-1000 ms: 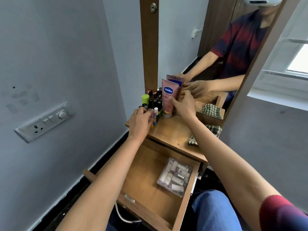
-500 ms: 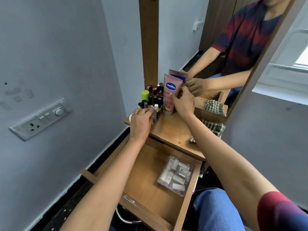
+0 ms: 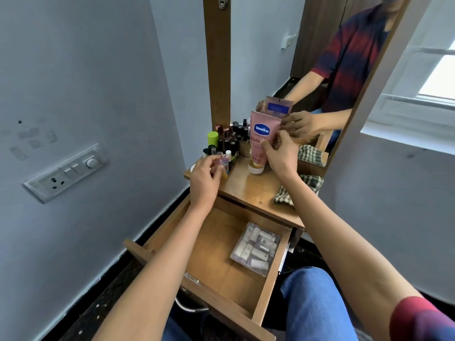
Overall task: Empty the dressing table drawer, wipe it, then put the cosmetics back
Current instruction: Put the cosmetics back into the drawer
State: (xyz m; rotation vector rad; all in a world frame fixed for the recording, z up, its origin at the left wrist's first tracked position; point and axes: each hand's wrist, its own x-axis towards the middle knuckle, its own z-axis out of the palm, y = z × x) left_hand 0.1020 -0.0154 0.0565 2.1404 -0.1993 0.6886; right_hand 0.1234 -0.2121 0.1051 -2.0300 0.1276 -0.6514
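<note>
The wooden drawer (image 3: 211,244) is pulled out below the dressing table top (image 3: 248,188). A clear box of small white bottles (image 3: 256,248) lies at its right side. My right hand (image 3: 280,156) grips a pink Vaseline tube (image 3: 261,141) standing upright on the top by the mirror. My left hand (image 3: 205,177) closes its fingers around small bottles (image 3: 225,159) at the front of a cluster of cosmetics (image 3: 229,139) on the top's left corner. A checked cloth (image 3: 300,188) lies on the top at the right.
A mirror (image 3: 317,70) with a wooden frame stands behind the table top and reflects my arms. A switch panel (image 3: 66,172) is on the left wall. My knee in blue jeans (image 3: 312,303) is right of the drawer. A metal handle (image 3: 189,307) hangs under the drawer front.
My left hand has shifted slightly on the small bottles. The right hand stays on the pink tube, fingers moved lower on it. The camera has tilted a little.
</note>
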